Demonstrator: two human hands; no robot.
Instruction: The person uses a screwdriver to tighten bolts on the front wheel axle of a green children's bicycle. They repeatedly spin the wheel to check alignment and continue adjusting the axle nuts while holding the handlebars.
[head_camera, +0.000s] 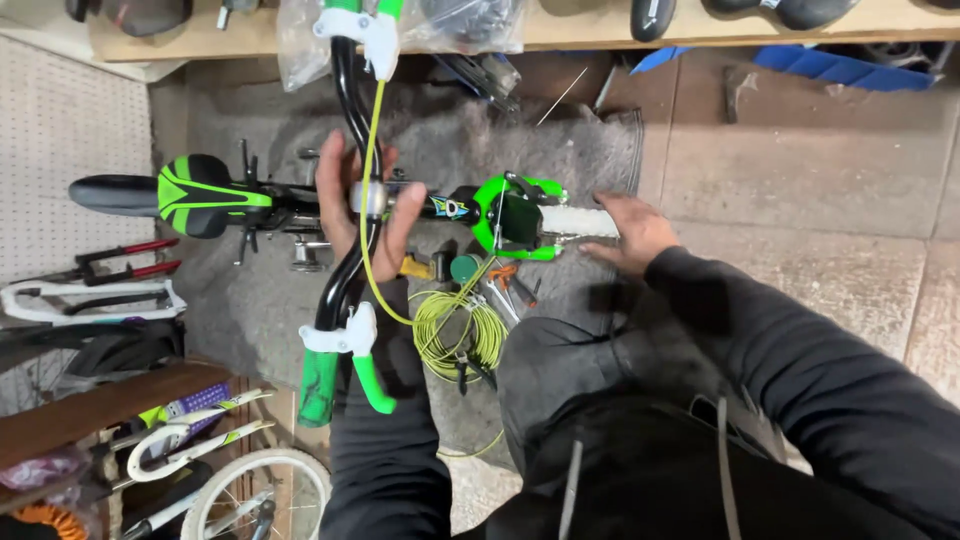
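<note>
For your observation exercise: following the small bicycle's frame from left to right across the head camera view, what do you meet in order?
Black and green padded saddle → left hand on the black handlebar stem → green plastic chain guard → white tyre → right hand.

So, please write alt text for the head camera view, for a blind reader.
A person's left hand grips the black handlebar of a small green bicycle, seen from above. The right hand rests by its white tyre; yellow-green cable lies coiled on the floor.
</note>
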